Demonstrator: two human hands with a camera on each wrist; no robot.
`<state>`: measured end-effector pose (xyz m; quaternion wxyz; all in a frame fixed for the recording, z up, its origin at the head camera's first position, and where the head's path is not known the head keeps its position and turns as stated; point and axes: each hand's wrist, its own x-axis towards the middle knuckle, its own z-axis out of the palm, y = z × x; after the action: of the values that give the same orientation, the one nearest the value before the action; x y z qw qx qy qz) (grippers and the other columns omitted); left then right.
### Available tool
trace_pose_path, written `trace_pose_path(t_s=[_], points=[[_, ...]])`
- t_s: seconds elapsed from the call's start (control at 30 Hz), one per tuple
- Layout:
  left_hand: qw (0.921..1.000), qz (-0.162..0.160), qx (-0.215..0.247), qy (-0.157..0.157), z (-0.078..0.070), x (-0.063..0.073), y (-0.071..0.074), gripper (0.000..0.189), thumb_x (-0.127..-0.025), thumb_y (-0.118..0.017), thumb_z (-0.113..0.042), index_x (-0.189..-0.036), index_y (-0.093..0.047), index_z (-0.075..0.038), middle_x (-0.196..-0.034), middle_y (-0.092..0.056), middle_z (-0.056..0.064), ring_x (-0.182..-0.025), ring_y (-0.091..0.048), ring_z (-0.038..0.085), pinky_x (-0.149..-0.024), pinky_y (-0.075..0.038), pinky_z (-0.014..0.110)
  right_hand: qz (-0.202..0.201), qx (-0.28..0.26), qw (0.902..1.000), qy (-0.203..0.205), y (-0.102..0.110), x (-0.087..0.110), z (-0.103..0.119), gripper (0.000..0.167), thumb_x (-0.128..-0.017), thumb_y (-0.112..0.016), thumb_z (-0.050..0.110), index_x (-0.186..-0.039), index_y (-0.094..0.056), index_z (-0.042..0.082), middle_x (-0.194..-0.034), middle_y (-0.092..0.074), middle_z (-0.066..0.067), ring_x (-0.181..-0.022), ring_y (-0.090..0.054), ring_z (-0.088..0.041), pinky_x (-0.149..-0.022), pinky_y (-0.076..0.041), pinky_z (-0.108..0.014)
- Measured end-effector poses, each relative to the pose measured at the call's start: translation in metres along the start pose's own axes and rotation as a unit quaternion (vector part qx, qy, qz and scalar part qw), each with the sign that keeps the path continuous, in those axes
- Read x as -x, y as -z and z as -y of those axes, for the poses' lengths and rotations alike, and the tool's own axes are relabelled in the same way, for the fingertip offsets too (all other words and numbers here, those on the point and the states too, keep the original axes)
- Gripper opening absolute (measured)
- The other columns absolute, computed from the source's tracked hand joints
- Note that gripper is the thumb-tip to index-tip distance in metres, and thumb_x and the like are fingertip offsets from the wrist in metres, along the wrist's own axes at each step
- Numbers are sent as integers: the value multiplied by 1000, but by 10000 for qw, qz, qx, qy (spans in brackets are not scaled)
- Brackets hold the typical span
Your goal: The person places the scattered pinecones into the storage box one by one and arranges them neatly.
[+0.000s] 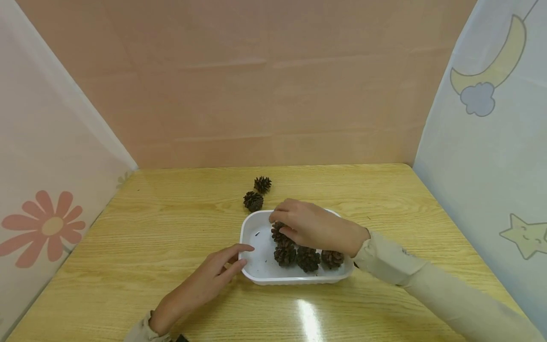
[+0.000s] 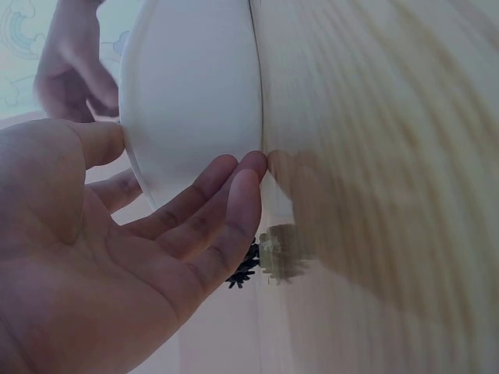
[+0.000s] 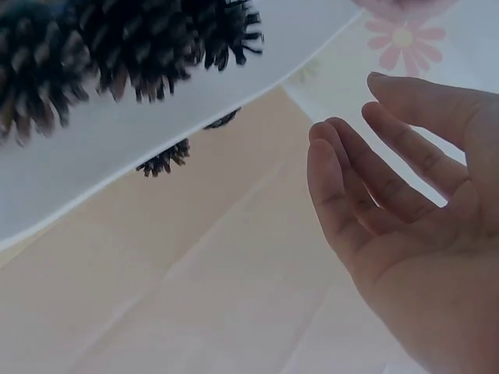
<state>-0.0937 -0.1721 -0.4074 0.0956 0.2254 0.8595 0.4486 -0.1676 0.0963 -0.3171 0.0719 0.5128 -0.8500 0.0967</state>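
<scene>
A white plastic tray (image 1: 265, 275) with several brown pine cones (image 1: 307, 259) in its middle and right part lies on the table. My left hand (image 1: 209, 275) is at the tray's left end, its thumb and index finger touching the rim. In the left wrist view, the other fingers extend along the outer wall of the tray (image 2: 195, 86). Over the tray hovers my right hand (image 1: 314, 225), partly covering the pine cones. The right wrist view shows that hand (image 3: 421, 202) with fingers loosely bent and nothing between them, apart from the pine cones (image 3: 140, 47).
Behind the tray's left corner, two loose pine cones sit on the wood-grain table (image 1: 171, 223), one nearer (image 1: 253, 201) and one farther (image 1: 262, 184). A plain peach cloth (image 1: 273, 95) rises at the back, with patterned white sheets on both sides. Dark specks lie in the tray.
</scene>
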Motion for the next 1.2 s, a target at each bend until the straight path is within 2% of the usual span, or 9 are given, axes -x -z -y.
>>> trace_pose_path(t_s=[0.17, 0.33, 0.5, 0.73, 0.83, 0.97, 1.03, 1.2], points=[[10000, 1, -24, -71, 1, -1, 0, 35, -108, -45, -28, -139, -54, -14, -112, -67, 3, -91, -67, 12, -77, -54, 29, -50, -204, 9996, -179, 2, -18, -14, 22, -93, -71, 9, -115, -69, 9, -113, -67, -6, -105, -63, -20, -89, -54, -33], [10000, 16, 7, -71, 2, -3, 0, 35, -108, -45, -28, -139, -54, -14, -113, -68, 4, -92, -67, 10, -78, -55, 29, 122, -527, 9977, -411, 2, -35, -28, 22, -94, -69, 9, -116, -69, 8, -116, -68, -7, -107, -63, -22, -91, -53, -36], [10000, 47, -23, -70, 2, -3, 0, 35, -108, -45, -28, -139, -54, -14, -112, -68, 5, -91, -68, 13, -76, -54, 30, 331, -696, 9946, -696, -1, -55, -41, 24, -95, -68, 9, -119, -68, 7, -117, -68, -7, -108, -63, -20, -92, -53, -34], [10000, 69, -3, 8, 0, -3, -1, 36, -108, -45, -30, -139, -55, -16, -112, -68, 3, -93, -66, 10, -77, -54, 29, 543, -887, 9913, -808, -13, -80, -57, 24, -95, -68, 8, -118, -67, 1, -115, -69, -12, -104, -65, -25, -89, -53, -35], [9999, 98, 47, 25, -2, -2, 0, 35, -108, -46, -30, -139, -55, -16, -113, -67, 3, -94, -66, 12, -76, -54, 29, 691, -959, 9889, -898, -20, -88, -62, 22, -95, -68, 10, -116, -66, 2, -111, -68, -10, -97, -65, -22, -84, -52, -34], [9999, 128, 59, 74, -3, -3, -1, 36, -108, -45, -31, -140, -54, -17, -113, -67, 3, -94, -67, 14, -76, -53, 30, 875, -914, 9867, -1025, -31, -97, -70, 18, -97, -67, 11, -113, -65, 4, -101, -65, -5, -81, -56, -15, -74, -48, -31], [9999, 122, 31, 90, -2, -3, -1, 36, -108, -44, -32, -140, -54, -17, -112, -67, 3, -93, -67, 14, -76, -54, 30, 948, -869, 9857, -1090, -35, -100, -73, 17, -97, -66, 12, -112, -64, 5, -99, -64, -4, -78, -54, -15, -72, -47, -31], [9999, 93, 16, 63, 1, -3, -1, 37, -108, -44, -31, -140, -54, -15, -110, -67, 4, -91, -67, 15, -75, -54, 30, 1197, -619, 9827, -1272, -46, -106, -75, 27, -98, -66, 20, -121, -63, 5, -111, -66, -7, -92, -62, -18, -82, -52, -33]])
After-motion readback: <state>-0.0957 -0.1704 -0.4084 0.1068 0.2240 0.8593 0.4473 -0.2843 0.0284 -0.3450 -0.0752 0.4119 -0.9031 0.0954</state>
